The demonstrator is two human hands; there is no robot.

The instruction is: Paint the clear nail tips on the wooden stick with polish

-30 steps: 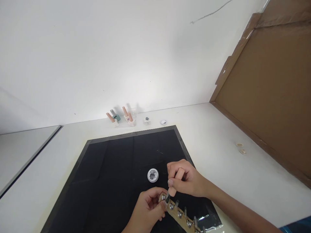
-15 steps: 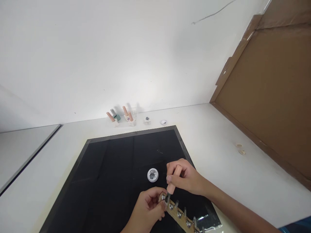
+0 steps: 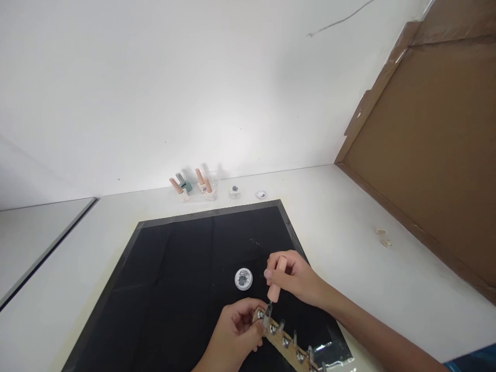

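Note:
My left hand point(image 3: 237, 333) is closed on the near-left end of a wooden nail tip stand point(image 3: 287, 347), a strip with several round silver mounts. Clear nail tips point(image 3: 295, 338) stick out along its side. In my right hand point(image 3: 292, 274) is a nail polish brush point(image 3: 276, 284), gripped by its peach cap, bristles pointing down. Its tip is at the nail tip beside my left fingertips; I cannot tell whether they touch. Just beyond my hands, on the black mat point(image 3: 182, 268), sits a small round pot point(image 3: 244, 279) of silvery flakes.
Several nail polish bottles point(image 3: 208, 192) stand along the wall at the back, next to a small clear jar point(image 3: 234, 191) and a round lid point(image 3: 261, 195). Two small beige pieces point(image 3: 383, 237) lie right of the mat. A cardboard panel point(image 3: 426, 144) rises on the right.
My right hand has shifted slightly up and away, drawing the brush a little back along the nail tip. The left hand and the stand have stayed put.

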